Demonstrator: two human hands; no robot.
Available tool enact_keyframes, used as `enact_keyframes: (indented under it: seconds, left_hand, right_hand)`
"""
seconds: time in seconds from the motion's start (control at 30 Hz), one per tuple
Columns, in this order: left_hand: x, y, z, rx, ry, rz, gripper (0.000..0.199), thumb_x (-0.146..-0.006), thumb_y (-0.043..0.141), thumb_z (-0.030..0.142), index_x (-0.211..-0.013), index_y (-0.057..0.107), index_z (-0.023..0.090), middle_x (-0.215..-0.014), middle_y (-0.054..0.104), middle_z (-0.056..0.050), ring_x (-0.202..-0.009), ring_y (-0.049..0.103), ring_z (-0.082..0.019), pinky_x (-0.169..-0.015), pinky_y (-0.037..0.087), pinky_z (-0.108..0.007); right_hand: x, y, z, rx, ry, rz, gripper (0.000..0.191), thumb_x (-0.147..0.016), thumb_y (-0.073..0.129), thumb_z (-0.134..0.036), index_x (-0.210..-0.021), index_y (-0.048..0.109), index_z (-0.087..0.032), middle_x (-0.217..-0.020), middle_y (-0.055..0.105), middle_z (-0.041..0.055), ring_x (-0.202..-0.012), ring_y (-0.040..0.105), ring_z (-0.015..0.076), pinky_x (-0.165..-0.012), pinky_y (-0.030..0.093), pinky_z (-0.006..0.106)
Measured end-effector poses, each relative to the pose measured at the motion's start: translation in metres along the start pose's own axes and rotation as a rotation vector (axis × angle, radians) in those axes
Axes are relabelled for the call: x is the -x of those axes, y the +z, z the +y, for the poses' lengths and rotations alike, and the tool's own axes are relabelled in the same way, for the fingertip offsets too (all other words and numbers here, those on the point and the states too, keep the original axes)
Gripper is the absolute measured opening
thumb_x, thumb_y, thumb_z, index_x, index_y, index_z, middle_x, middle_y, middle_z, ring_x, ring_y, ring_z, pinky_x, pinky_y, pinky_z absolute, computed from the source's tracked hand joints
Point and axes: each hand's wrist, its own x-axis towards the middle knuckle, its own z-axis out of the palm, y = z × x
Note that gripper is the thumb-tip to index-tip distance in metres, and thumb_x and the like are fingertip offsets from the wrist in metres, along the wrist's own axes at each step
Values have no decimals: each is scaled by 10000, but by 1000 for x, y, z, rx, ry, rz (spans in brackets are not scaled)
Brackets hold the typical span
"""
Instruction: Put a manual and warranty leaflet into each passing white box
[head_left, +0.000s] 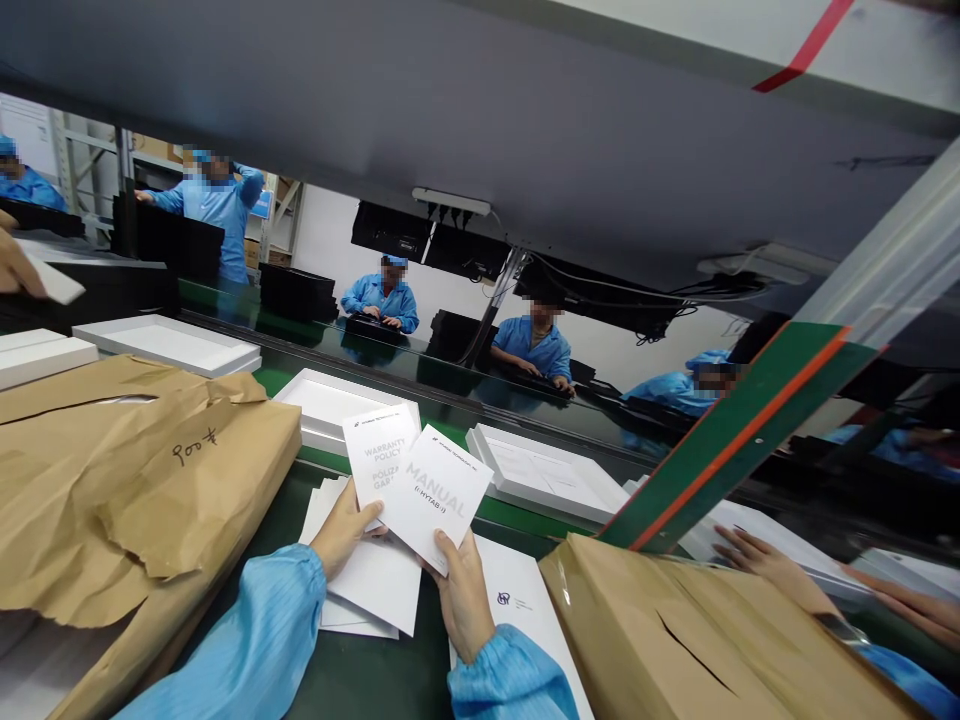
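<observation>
My left hand [341,538] pinches a white warranty policy booklet [376,440] between thumb and fingers. In my right hand [465,590] is a white manual [444,480], held by its lower edge, its left side overlapping the warranty booklet. Both printed covers face me. Beneath my hands, several white leaflets [379,595] lie fanned on the dark green surface [337,675]. A white item with a small dark logo [517,600] lies under my right wrist, partly hidden by the sleeve.
Brown paper packages stand at left [180,470] and right [720,630]. Beyond my hands are open white boxes [315,400] along the line. A slanted post [720,450] rises at right, under a low grey overhead panel [420,100]. Co-workers' hands are at both sides; several people sit opposite.
</observation>
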Motion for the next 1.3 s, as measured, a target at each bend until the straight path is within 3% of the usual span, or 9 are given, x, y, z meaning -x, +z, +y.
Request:
enact_keyframes:
  seconds: [0.23,0.47,0.87,1.3]
  left_hand:
    - [-1,-2,-1,40,21,67,533,-665,504,227,-1154,292,240,-1180,406,-80,-933,468,-189,-646,419,-256]
    - [-1,-3,0,89,64,97,501,-679,487,220,-1143,298,235,-1198,397,-65,-941,465,-171,-645,404,-236]
    - [-3,-1,1,117,64,117,461,-662,507,221,-1094,346,211,-1199,401,-78,-912,486,-174,-607,403,-229]
    - [-2,-1,1,128,62,86,547,-649,538,258,-1146,313,217,-1149,445,-100,-940,477,-203,-671,413,-273]
  right_hand:
    - [0,2,1,70,-12,-54,503,-695,527,-343,-1146,325,-255,-1056,514,58,-735,556,155,-548,447,251]
    - [-3,1,7,174,30,-110,437,-680,544,-354,-1026,403,-128,-614,587,22,-486,536,100,-421,388,180]
    - [-7,0,11,177,-3,-77,412,-630,585,-377,-940,449,-140,-566,584,7,-444,528,102,-385,390,181]
    - [-6,0,10,183,0,-84,437,-654,545,-406,-979,386,-159,-567,575,-5,-440,538,104,-391,388,184]
